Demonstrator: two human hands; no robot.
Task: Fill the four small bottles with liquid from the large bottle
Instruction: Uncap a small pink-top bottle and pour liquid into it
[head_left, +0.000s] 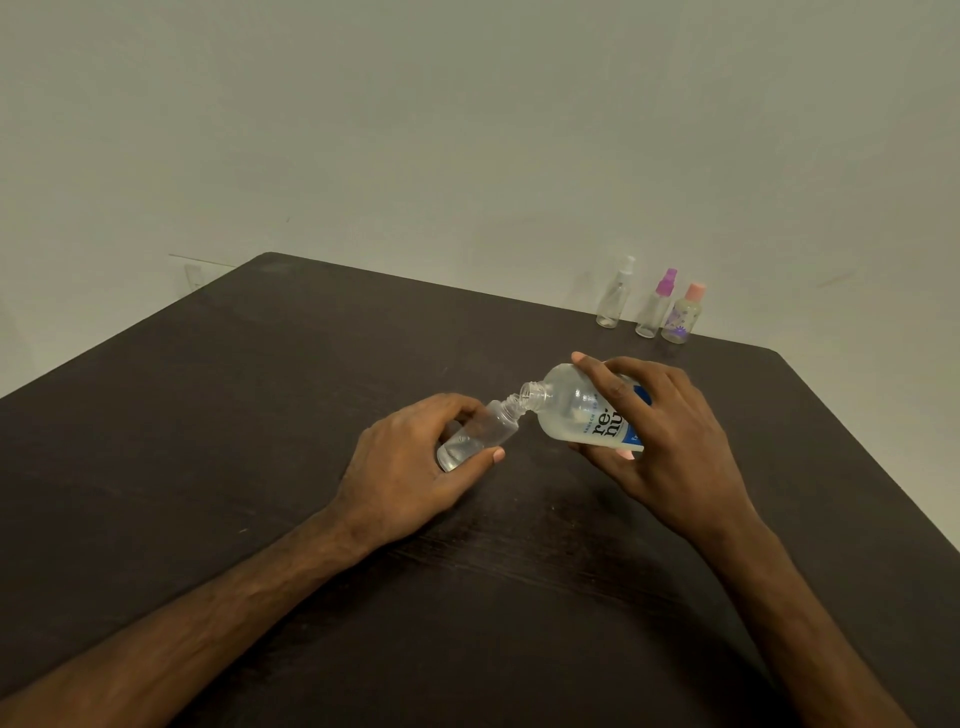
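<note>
My right hand (660, 436) grips the large clear bottle (576, 408) with a blue and white label, tipped to the left with its open neck down. My left hand (410, 457) holds a small clear uncapped bottle (480, 434), tilted so that its mouth meets the large bottle's neck. A little clear liquid lies in the small bottle's lower end. Three more small bottles stand upright at the table's far right edge: one with a white spray cap (614, 296), one with a purple spray cap (655, 306), one with a pink cap (684, 314).
The dark wooden table (260, 415) fills the lower view, with a plain pale wall behind it. A wall socket (193, 278) sits beyond the table's far left corner. The three capped bottles stand close to the back edge.
</note>
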